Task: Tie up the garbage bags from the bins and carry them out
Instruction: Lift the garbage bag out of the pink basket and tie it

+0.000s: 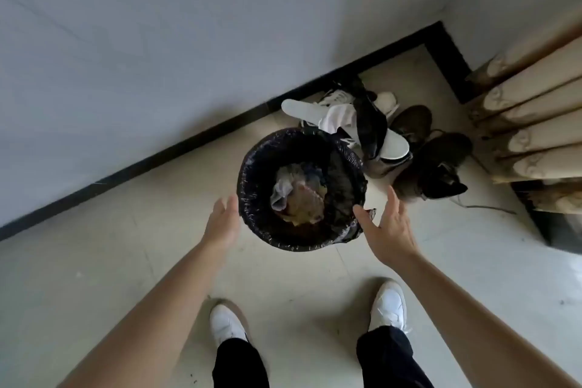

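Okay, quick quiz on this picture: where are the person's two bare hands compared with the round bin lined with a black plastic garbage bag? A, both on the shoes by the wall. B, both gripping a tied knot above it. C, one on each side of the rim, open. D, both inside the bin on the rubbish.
C: the left hand and right hand flank the round bin's black plastic garbage bag, fingers spread, its mouth untied.

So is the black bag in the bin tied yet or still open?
Still open: the black bag is stretched over the bin's rim, trash visible inside, no knot.
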Available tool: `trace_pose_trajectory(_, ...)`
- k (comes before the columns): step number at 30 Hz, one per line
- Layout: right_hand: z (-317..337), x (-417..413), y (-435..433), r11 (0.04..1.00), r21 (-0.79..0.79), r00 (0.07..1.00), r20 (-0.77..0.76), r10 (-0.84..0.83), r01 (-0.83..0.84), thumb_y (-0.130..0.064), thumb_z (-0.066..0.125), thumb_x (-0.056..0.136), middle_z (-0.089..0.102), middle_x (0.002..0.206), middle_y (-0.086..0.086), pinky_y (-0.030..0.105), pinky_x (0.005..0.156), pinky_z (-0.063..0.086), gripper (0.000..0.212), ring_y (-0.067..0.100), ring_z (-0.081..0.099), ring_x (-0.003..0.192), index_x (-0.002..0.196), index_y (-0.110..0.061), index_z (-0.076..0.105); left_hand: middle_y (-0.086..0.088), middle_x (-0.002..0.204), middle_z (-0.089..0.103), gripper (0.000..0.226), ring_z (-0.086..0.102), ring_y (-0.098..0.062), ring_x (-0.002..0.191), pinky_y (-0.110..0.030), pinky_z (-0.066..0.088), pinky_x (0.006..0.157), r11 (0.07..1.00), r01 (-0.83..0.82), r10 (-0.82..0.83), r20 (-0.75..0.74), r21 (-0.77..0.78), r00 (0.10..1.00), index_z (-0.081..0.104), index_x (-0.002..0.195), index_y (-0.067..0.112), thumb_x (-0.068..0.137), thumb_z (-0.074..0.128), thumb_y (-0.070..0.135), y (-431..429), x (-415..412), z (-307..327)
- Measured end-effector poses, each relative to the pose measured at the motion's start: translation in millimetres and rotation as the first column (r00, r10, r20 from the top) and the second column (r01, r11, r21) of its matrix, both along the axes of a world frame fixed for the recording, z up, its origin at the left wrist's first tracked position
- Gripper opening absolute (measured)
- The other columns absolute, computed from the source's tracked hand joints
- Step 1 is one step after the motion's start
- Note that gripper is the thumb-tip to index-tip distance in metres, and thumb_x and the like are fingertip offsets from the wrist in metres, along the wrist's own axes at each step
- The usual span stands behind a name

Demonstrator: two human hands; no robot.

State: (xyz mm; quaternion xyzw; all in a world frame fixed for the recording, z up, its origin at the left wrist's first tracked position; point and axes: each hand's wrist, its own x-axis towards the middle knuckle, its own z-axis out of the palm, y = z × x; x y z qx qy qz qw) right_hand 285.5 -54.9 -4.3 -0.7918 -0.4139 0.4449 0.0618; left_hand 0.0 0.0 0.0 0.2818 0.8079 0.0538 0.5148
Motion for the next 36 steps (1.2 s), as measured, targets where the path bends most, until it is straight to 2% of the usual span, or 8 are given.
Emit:
trace_pose_trajectory(3, -81, -21, -10, 0.992, -0.001, 0.99, -0.062, -0.127, 0.127, -0.071, 0.044, 0.089, 0.029, 0.155, 0.009, 0.048, 0.115, 0.029, 0.089, 0.027, 0.031, 0.142, 0.156, -0.025, 0.008, 0.005, 0.16, 0.032, 0.069, 0.034, -0.021, 0.144, -0.051, 0.031, 0.117, 0.993, -0.088, 0.088, -0.007, -0.074, 0.996, 0.027, 0.155, 0.029, 0.098, 0.021, 0.067, 2, -15, -94)
trace_pose_trajectory(8, -156, -37, -26, 0.941, 0.205, 0.961, -0.127, -0.247, 0.269, -0.038, 0.048, 0.1, 0.063, 0.096, -0.007, 0.036, 0.08, 0.047, 0.021, 0.022, 0.06, 0.097, 0.117, -0.026, 0.052, -0.002, 0.12, 0.072, 0.074, 0.067, -0.021, 0.113, -0.044, 0.049, 0.1, 0.873, -0.436, 0.488, 0.41, -0.219, 0.771, 0.065, 0.127, 0.024, 0.087, 0.038, 0.08, 17, -37, -181)
trace_pose_trajectory(17, -153, -28, -4, 0.994, 0.1, 0.998, 0.039, -0.052, 0.047, -0.075, 0.037, 0.089, 0.067, 0.112, 0.003, 0.042, 0.089, 0.052, 0.062, 0.025, 0.062, 0.106, 0.131, -0.031, 0.049, -0.005, 0.093, 0.073, 0.016, 0.07, -0.025, 0.083, -0.035, 0.058, 0.073, 0.74, -0.66, 0.648, 0.13, 0.129, 0.751, 0.069, 0.09, 0.013, 0.078, 0.078, 0.02, -3, -63, -184)
trace_pose_trajectory(20, -138, -33, 12, 0.935, -0.122, 0.927, -0.143, -0.348, 0.332, -0.089, 0.022, 0.079, 0.052, 0.142, 0.004, 0.04, 0.108, 0.035, 0.092, 0.025, 0.047, 0.13, 0.144, -0.027, 0.041, 0.004, 0.085, 0.069, 0.014, 0.067, -0.014, 0.08, -0.032, 0.058, 0.076, 0.749, -0.467, 0.511, 0.039, 0.47, 0.858, 0.065, 0.083, 0.018, 0.085, 0.076, 0.027, -9, -53, -146)
trace_pose_trajectory(23, -118, -35, 20, 0.91, -0.381, 0.987, 0.062, -0.15, 0.162, -0.087, 0.014, 0.081, 0.06, 0.108, 0.014, 0.036, 0.089, 0.041, 0.094, 0.03, 0.054, 0.101, 0.107, -0.01, 0.061, 0.011, 0.076, 0.061, 0.014, 0.058, -0.003, 0.069, -0.024, 0.051, 0.069, 0.741, -0.083, 0.217, -0.121, 0.666, 0.969, 0.06, 0.086, 0.014, 0.088, 0.073, 0.019, -14, -44, -117)
trace_pose_trajectory(27, -95, -42, 18, 0.978, -0.205, 0.927, 0.359, 0.108, -0.034, -0.075, 0.03, 0.09, 0.055, 0.08, 0.009, 0.034, 0.065, 0.039, 0.066, 0.031, 0.053, 0.077, 0.086, -0.013, 0.052, 0.002, 0.077, 0.066, 0.008, 0.057, -0.007, 0.067, -0.021, 0.049, 0.064, 0.642, 0.149, 0.029, -0.218, 0.752, 0.976, 0.067, 0.094, 0.006, 0.092, 0.066, 0.014, -13, -23, -88)
trace_pose_trajectory(32, -56, -71, 15, 0.964, -0.017, 0.958, 0.115, 0.265, -0.264, -0.059, 0.036, 0.098, 0.049, 0.054, 0.005, 0.03, 0.048, 0.03, 0.063, 0.023, 0.05, 0.053, 0.06, -0.009, 0.04, 0.001, 0.09, 0.076, 0.024, 0.066, -0.002, 0.07, -0.013, 0.049, 0.064, 0.442, 0.422, -0.425, -0.23, 0.791, 0.876, 0.073, 0.114, 0.006, 0.094, 0.066, 0.018, -16, 29, -50)
trace_pose_trajectory(36, -32, -68, 23, 0.986, 0.159, 0.98, 0.197, 0.012, -0.045, -0.05, 0.033, 0.102, 0.06, 0.071, 0.01, 0.031, 0.063, 0.036, 0.056, 0.031, 0.056, 0.067, 0.068, -0.009, 0.048, 0.013, 0.06, 0.048, 0.023, 0.047, -0.006, 0.057, -0.019, 0.036, 0.052, 0.524, 0.169, 0.028, -0.215, 0.835, 0.976, 0.066, 0.095, 0.001, 0.101, 0.054, 0.02, -10, 38, -31)
